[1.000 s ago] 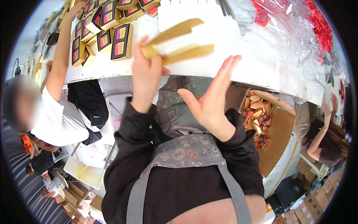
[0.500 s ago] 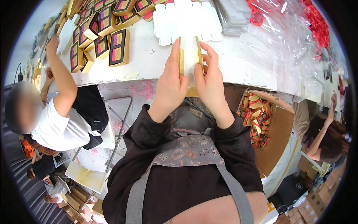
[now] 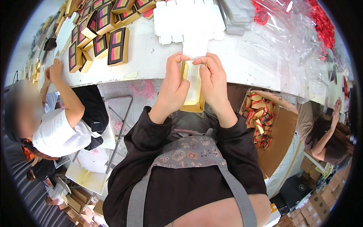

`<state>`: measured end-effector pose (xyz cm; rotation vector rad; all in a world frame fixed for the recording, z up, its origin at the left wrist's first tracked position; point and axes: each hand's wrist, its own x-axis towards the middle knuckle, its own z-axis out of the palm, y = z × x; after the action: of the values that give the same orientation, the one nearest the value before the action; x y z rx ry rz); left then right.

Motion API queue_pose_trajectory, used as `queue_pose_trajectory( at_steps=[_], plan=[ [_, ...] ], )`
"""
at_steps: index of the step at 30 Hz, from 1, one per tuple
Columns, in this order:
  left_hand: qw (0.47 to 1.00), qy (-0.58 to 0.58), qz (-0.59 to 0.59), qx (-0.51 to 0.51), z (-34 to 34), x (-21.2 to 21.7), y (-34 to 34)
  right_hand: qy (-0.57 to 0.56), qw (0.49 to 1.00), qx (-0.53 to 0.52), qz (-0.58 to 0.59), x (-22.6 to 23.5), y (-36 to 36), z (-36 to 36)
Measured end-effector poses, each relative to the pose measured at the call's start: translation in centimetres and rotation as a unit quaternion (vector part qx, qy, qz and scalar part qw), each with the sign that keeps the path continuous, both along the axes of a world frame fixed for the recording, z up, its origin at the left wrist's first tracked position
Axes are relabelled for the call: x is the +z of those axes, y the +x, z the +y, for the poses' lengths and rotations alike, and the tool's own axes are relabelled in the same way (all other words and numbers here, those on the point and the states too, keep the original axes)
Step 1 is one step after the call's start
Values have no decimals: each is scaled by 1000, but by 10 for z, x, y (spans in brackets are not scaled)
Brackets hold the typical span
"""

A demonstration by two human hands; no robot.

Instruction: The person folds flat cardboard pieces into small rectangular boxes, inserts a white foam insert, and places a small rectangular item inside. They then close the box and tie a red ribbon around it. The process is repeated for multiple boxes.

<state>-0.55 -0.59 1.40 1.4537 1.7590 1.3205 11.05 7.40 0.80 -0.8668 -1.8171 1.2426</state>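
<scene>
We hold a narrow, open-topped gold box (image 3: 191, 107) over the near edge of the bench (image 3: 145, 53), our left hand (image 3: 172, 85) and right hand (image 3: 214, 83) grasping its long sides, which gleam around a whitish inside.

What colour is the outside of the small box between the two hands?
The box is gold outside; it shows best in the head view.

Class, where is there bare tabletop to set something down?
Free: tabletop between gold boxes and white cardboard; also a patch just right of the right hand. Crowded: upper left, with those boxes; upper right, with clear plastic.
</scene>
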Motion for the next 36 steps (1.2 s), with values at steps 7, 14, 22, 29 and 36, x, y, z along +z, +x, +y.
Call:
queue_pose_trajectory(
  at_steps=[7, 14, 22, 29, 36],
  plan=[
    [999, -30, -42, 2, -7, 5, 8, 7, 996, -69, 56, -8, -3, -17],
    [998, -36, -35, 23, -8, -1, 13, -168, 966, -32, 193, -18, -2, -18],
    [999, -22, 39, 8, -10, 2, 12, -240, 957, 139, 91, 7, 23, 2],
    [991, -102, -64, -62, -12, 19, -5, 232, 954, 78, -172, 16, 21, 1],
    [965, -56, 253, 32, 4, 14, -9, 382, 859, 106, -323, 25, 14, 9]
  ],
)
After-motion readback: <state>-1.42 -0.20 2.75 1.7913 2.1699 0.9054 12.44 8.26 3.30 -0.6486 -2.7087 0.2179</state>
